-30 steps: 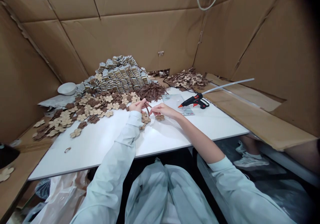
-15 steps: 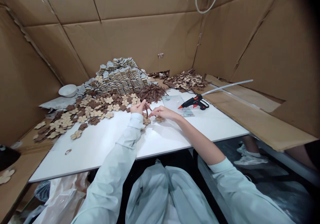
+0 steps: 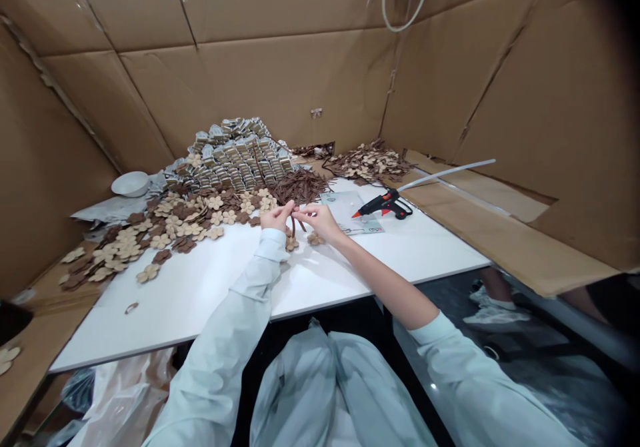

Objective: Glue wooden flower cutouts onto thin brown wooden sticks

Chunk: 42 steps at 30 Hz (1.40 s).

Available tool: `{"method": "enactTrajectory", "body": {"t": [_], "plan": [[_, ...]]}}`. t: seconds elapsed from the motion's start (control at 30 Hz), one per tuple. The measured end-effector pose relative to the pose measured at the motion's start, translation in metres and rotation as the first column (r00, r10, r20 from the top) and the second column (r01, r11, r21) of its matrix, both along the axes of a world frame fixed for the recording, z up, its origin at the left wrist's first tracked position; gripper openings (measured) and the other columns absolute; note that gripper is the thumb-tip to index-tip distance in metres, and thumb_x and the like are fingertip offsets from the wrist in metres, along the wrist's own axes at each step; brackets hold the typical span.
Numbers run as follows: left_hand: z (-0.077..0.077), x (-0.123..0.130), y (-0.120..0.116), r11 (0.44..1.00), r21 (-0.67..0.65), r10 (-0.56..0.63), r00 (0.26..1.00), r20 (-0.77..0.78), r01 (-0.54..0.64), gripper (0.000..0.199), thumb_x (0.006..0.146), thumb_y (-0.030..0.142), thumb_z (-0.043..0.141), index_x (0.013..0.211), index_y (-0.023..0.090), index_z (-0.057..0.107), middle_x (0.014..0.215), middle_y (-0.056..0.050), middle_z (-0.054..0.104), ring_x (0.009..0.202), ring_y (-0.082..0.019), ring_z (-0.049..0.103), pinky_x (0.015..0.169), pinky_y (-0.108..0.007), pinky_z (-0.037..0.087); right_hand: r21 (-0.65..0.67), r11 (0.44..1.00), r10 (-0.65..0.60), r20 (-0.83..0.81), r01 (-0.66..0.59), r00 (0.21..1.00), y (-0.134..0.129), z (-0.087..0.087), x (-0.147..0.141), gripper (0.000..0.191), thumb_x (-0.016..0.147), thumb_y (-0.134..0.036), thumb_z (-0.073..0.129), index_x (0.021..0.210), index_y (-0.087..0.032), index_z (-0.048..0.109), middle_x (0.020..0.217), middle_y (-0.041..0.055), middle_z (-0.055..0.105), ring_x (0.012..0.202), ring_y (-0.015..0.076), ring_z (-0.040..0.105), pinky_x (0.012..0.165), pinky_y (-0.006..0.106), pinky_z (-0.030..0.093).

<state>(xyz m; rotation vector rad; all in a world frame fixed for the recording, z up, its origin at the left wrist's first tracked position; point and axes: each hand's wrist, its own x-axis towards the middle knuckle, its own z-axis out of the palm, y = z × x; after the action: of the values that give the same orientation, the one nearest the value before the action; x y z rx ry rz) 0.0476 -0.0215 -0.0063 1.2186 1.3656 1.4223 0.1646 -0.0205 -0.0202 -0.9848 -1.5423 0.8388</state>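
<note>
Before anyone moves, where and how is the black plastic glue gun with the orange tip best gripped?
Probably by its black handle, the right hand coming from the right: the handle lies on that side, while the orange tip points left and may be hot. Avoid the long whitish stick jutting from the back.

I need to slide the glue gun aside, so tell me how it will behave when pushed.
The glue gun probably won't roll, since it appears to lie flat on its side. It may swing round rather than slide straight, as the long glue stick juts out behind. The stick might flex a little, being thin.
</note>
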Motion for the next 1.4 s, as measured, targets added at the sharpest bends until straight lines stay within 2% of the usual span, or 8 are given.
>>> {"method": "enactTrajectory", "body": {"t": [0.37, 0.47, 0.63, 0.97, 1.07, 1.2, 1.3, 1.4], "plan": [[-0.006, 0.004, 0.002, 0.986, -0.077, -0.137, 0.985, 0.108, 0.146, 0.04, 0.067, 0.05, 0.051, 0.078, 0.014, 0.065, 0.084, -0.009, 0.066, 0.066, -0.015, 0.059, 0.036, -0.017, 0.031, -0.132, 0.986, 0.091, -0.116, -0.106, 0.989, -0.005, 0.006, 0.008, 0.023, 0.053, -0.035, 0.068, 0.063, -0.014, 0.068, 0.068, 0.0045, 0.064, 0.073, 0.0166, 0.056, 0.07, 0.028, 0.039], [-0.012, 0.004, 0.004, 0.977, -0.087, -0.2, 0.977, -0.073, 0.194, 0.051, 0.073, 0.057, 0.038, 0.068, 0.014, 0.065, 0.077, -0.01, 0.066, 0.062, -0.017, 0.06, 0.044, -0.023, 0.038, -0.187, 0.977, 0.113, 0.023, -0.107, 0.993, -0.009, 0.012, 0.028, 0.023, 0.053, -0.033, 0.067, 0.062, -0.013, 0.068, 0.062, 0.004, 0.063, 0.062, 0.0146, 0.053, 0.06, 0.027, 0.037], [-0.024, 0.005, 0.004, 0.977, -0.019, -0.166, 0.695, -0.7, 0.214, 0.032, 0.067, 0.047, 0.054, 0.058, 0.018, 0.066, 0.057, -0.008, 0.062, 0.067, -0.022, 0.059, 0.063, -0.028, 0.041, -0.248, 0.968, 0.012, 0.164, 0.03, 0.986, -0.008, 0.009, 0.062, 0.024, 0.052, -0.033, 0.067, 0.059, -0.011, 0.067, 0.05, 0.0013, 0.056, 0.049, 0.01, 0.043, 0.049, 0.025, 0.031], [-0.023, 0.02, 0.0, 0.95, -0.178, -0.277, 0.431, -0.859, 0.257, 0.024, 0.068, 0.038, 0.055, 0.073, 0.019, 0.068, 0.077, -0.007, 0.066, 0.073, -0.02, 0.057, 0.068, -0.028, 0.04, -0.265, 0.959, -0.02, 0.301, 0.103, 0.953, -0.005, 0.003, 0.07, 0.027, 0.053, -0.035, 0.064, 0.064, -0.01, 0.068, 0.045, -0.0007, 0.049, 0.046, 0.0077, 0.036, 0.046, 0.023, 0.026], [-0.025, 0.021, 0.001, 0.96, -0.161, -0.256, 0.488, -0.835, 0.23, 0.021, 0.066, 0.035, 0.058, 0.071, 0.017, 0.068, 0.075, -0.008, 0.065, 0.075, -0.02, 0.057, 0.069, -0.028, 0.04, -0.265, 0.958, -0.016, 0.325, 0.107, 0.946, -0.006, 0.004, 0.07, 0.028, 0.054, -0.036, 0.063, 0.064, -0.01, 0.068, 0.045, -0.0011, 0.049, 0.046, 0.0075, 0.035, 0.046, 0.023, 0.025], [-0.026, 0.013, 0.008, 0.984, -0.059, -0.164, 0.715, -0.68, 0.169, 0.016, 0.062, 0.03, 0.062, 0.067, 0.016, 0.065, 0.067, -0.006, 0.063, 0.072, -0.019, 0.056, 0.07, -0.03, 0.041, -0.322, 0.946, 0.124, 0.284, -0.027, 0.951, -0.012, 0.011, 0.069, 0.027, 0.054, -0.034, 0.063, 0.064, -0.008, 0.068, 0.043, -0.0023, 0.045, 0.045, 0.0066, 0.032, 0.045, 0.023, 0.023], [-0.024, 0.006, 0.016, 0.985, -0.022, -0.166, 0.909, -0.383, 0.17, 0.016, 0.059, 0.029, 0.064, 0.064, 0.015, 0.062, 0.065, -0.004, 0.062, 0.067, -0.016, 0.056, 0.066, -0.029, 0.044, -0.368, 0.919, 0.246, 0.242, -0.146, 0.939, -0.017, 0.017, 0.066, 0.026, 0.051, -0.031, 0.066, 0.062, -0.008, 0.067, 0.044, -0.0017, 0.048, 0.046, 0.0069, 0.034, 0.047, 0.023, 0.025], [-0.018, 0.004, 0.017, 0.974, -0.065, -0.221, 0.974, -0.046, 0.218, 0.023, 0.056, 0.033, 0.067, 0.064, 0.013, 0.057, 0.064, -0.003, 0.06, 0.062, -0.013, 0.055, 0.06, -0.029, 0.046, -0.377, 0.903, 0.3, 0.212, -0.205, 0.93, -0.022, 0.021, 0.061, 0.025, 0.05, -0.031, 0.067, 0.061, -0.009, 0.067, 0.048, -0.0005, 0.051, 0.049, 0.0076, 0.036, 0.049, 0.023, 0.027]]}}
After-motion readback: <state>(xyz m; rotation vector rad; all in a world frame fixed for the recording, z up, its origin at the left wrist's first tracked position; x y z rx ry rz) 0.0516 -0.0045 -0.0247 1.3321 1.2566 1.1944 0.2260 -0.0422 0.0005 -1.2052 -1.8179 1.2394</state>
